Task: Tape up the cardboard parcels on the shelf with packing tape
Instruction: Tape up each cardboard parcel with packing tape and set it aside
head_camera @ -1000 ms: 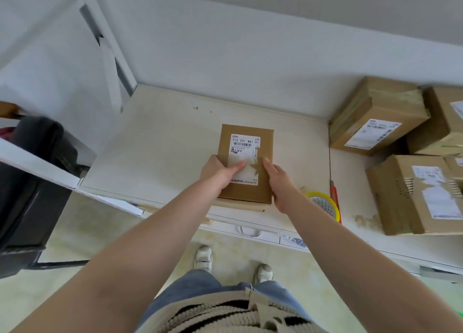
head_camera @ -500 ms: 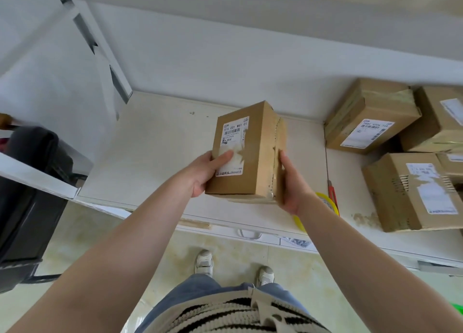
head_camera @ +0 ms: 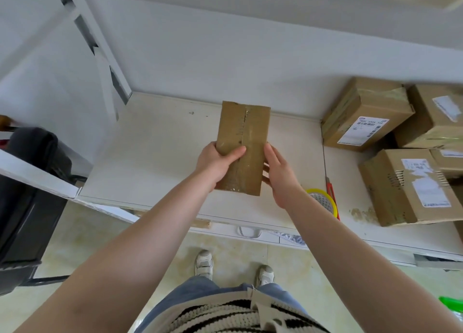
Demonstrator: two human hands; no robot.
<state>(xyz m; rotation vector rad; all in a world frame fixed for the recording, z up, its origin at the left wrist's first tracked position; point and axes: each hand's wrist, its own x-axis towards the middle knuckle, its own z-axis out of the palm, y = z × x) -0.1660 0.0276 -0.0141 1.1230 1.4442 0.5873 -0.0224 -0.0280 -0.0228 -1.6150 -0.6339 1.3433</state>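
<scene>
So, nearest you: left hand (head_camera: 215,162) grips the small cardboard parcel (head_camera: 242,147), thumb curled over its face; right hand (head_camera: 278,173) clasps the other edge, fingers tucked behind. You hold it above the shelf (head_camera: 155,157), seam side up w/ old tape along it, no fresh strip yet. Tape roll (head_camera: 323,199) lies untouched beside your right wrist. Further right, stacked parcels (head_camera: 406,184), some w/ tape already; can't tell which are done.

black chair (head_camera: 27,197) seen at far left, below shelf level | pale tiled floor (head_camera: 82,242) seen beneath | white sneakers (head_camera: 204,262) planted on floor | green object (head_camera: 453,304) cut off at right edge
</scene>
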